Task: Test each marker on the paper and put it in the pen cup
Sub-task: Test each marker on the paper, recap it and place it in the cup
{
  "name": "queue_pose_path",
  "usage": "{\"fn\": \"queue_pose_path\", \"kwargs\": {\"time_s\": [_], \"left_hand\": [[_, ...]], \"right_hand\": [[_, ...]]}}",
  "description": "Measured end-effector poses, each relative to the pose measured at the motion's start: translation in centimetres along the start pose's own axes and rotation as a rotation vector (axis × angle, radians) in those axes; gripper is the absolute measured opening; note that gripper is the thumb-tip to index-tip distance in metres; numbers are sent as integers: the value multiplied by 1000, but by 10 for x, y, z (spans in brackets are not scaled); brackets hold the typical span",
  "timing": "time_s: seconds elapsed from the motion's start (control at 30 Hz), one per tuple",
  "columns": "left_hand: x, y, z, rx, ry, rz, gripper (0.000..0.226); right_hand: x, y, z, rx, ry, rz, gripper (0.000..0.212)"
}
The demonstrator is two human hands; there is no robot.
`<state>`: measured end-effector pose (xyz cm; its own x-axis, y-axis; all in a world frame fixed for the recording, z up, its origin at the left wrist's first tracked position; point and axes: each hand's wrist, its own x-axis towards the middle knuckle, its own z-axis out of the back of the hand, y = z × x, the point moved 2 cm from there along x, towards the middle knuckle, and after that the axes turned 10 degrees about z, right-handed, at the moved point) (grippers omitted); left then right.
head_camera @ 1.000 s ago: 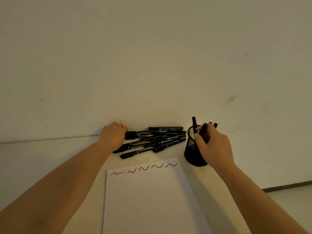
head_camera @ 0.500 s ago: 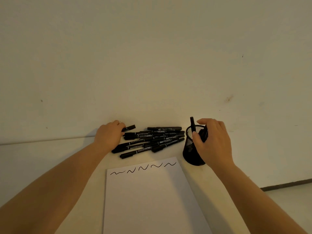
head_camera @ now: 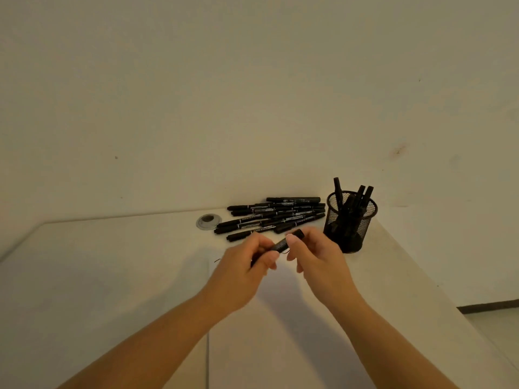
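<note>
Above the paper (head_camera: 280, 346) on the desk (head_camera: 112, 276), both hands, left (head_camera: 247, 265) and right (head_camera: 314, 256), grip one marker (head_camera: 282, 244) at either end (apparently to uncap it), between the pile (head_camera: 275, 216) and cup (head_camera: 349, 220).

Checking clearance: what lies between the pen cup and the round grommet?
The marker pile fills the stretch between pen cup and grommet, head view.
</note>
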<state>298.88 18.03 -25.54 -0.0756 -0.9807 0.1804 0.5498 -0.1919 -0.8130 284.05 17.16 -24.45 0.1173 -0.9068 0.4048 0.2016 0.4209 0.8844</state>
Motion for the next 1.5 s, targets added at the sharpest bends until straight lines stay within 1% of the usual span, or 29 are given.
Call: {"fn": "queue_pose_path", "kwargs": {"time_s": [0.07,0.13,0.17,0.27,0.33,0.4,0.43,0.53,0.57,0.63,0.73,0.77,0.8,0.83,0.87,0.9,0.93,0.97,1.03,1.1,1.13,1.17,1.23,1.27,1.37,1.4,1.5], "left_hand": [[-13,3,0,8,4,18,9],[-24,9,6,63,-29,31,7],[-29,12,10,108,-67,25,11],[-44,19,23,244,-198,-32,19],[-52,18,28,305,-244,-76,20],[-57,14,32,311,-252,-121,19],[-59,11,33,314,-239,-140,19],[-65,2,33,410,-196,-186,29],[-67,0,33,455,-195,-194,32],[-70,-3,35,505,-178,-174,32],[-72,-7,32,451,-57,-100,27],[-73,-5,31,398,-13,-62,22],[-74,-1,33,311,17,0,20],[-76,5,39,203,22,82,23],[-78,14,48,99,1,171,29],[-80,24,59,20,-30,248,33],[-80,34,70,-24,-53,300,34],[-80,41,79,-44,-60,328,33],[-77,51,85,-36,-55,326,28],[-72,55,80,16,-68,291,22],[-70,56,76,39,-74,280,21],[-68,58,72,56,-78,272,21],[-64,63,66,73,-70,260,17],[-62,64,64,91,-57,252,15],[-57,67,58,255,-20,197,17],[-56,69,56,321,-17,187,19],[-58,74,53,411,-23,157,21]], "right_hand": [[-9,1,-7,-12,47,1,11],[-14,4,-11,3,28,-12,13],[-16,5,-11,30,-13,-34,14],[-19,5,-12,160,-176,-185,17],[-23,7,-16,265,-207,-271,20],[-28,10,-22,381,-175,-349,23],[-31,12,-26,420,-128,-378,25],[-34,16,-34,395,71,-413,30],[-33,16,-34,381,109,-435,30],[-33,16,-33,396,126,-478,29],[-34,16,-35,426,114,-511,31],[-31,16,-34,443,81,-511,33],[-27,13,-28,479,5,-515,36],[-22,9,-16,542,-111,-520,37],[-15,5,0,594,-232,-506,35],[-9,1,17,600,-318,-472,33],[-5,-3,30,549,-338,-434,31],[-4,-6,35,461,-300,-398,31],[-6,-11,24,238,-110,-330,27],[-7,-10,2,60,64,-272,13],[-7,-9,-6,7,99,-255,7],[-4,-9,-12,-14,96,-243,7],[1,-9,-20,34,47,-228,10],[4,-8,-27,59,50,-215,9],[12,-8,-56,48,168,-198,9],[14,-9,-66,38,182,-203,10],[17,-22,-85,38,123,-226,10]]}}
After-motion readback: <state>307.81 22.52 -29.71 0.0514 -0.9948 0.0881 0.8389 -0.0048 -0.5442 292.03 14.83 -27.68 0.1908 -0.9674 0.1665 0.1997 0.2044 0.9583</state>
